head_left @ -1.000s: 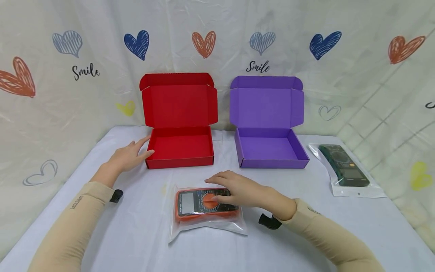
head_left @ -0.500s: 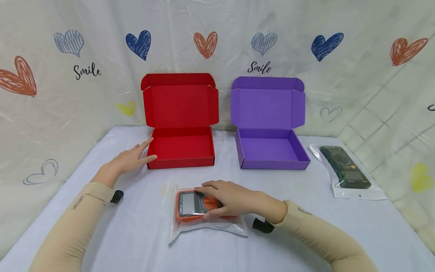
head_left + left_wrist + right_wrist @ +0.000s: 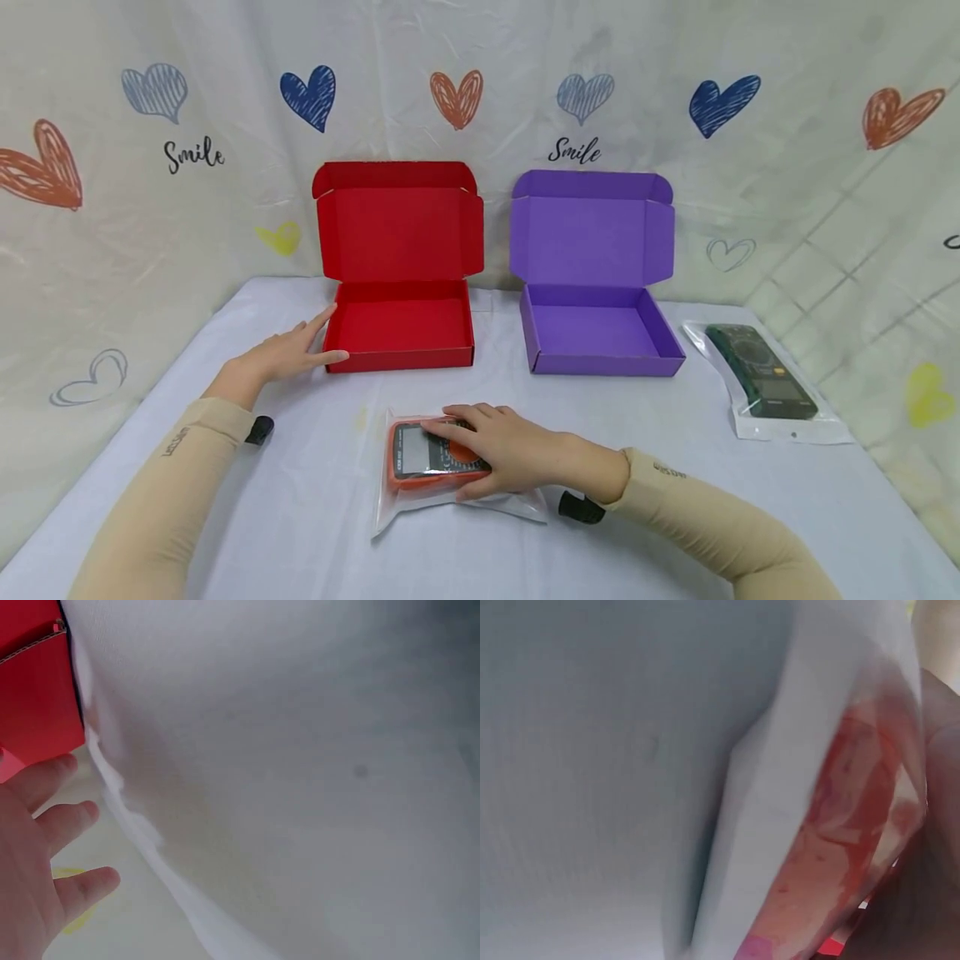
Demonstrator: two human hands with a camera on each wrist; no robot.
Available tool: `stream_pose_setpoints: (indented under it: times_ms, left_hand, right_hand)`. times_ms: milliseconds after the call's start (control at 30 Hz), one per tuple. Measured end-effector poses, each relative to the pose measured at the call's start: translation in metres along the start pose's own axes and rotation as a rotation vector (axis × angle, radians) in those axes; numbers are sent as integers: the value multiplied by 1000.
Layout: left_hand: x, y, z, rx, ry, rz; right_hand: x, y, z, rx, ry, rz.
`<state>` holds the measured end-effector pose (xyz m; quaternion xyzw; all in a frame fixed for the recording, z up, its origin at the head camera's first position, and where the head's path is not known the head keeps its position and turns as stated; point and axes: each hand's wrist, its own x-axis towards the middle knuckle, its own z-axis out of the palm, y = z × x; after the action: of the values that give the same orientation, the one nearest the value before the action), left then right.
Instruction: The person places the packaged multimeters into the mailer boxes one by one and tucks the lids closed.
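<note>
In the head view, a red box stands with its lid up at the back. My left hand is at its left side, fingers spread and fairly straight, thumb across the front left corner. An orange and black multimeter lies flat in a clear plastic bag near the front of the table. My right hand lies over its right part, thumb at the near edge and fingers across to the far edge, gripping it through the bag. In the right wrist view the bag fills the middle, beside the hand.
A purple box with a raised lid stands right of the red one. At the far right lies a dark green multimeter in its own clear bag. A white cloth covers the table; a printed curtain hangs behind.
My right hand has moved left and down onto the multimeter, its thumb coming to the near edge. The left hand stays at the red box, its thumb slightly lower on the corner.
</note>
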<state>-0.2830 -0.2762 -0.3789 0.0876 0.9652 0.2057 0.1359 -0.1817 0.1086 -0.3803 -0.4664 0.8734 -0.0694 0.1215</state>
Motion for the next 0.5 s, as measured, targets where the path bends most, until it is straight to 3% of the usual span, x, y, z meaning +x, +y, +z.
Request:
stream_pose_setpoints:
  times_ms: [500]
  left_hand:
    - [6,-1,1,-25,-40,-3]
  right_hand:
    - [0,1,1,-50,39,-29]
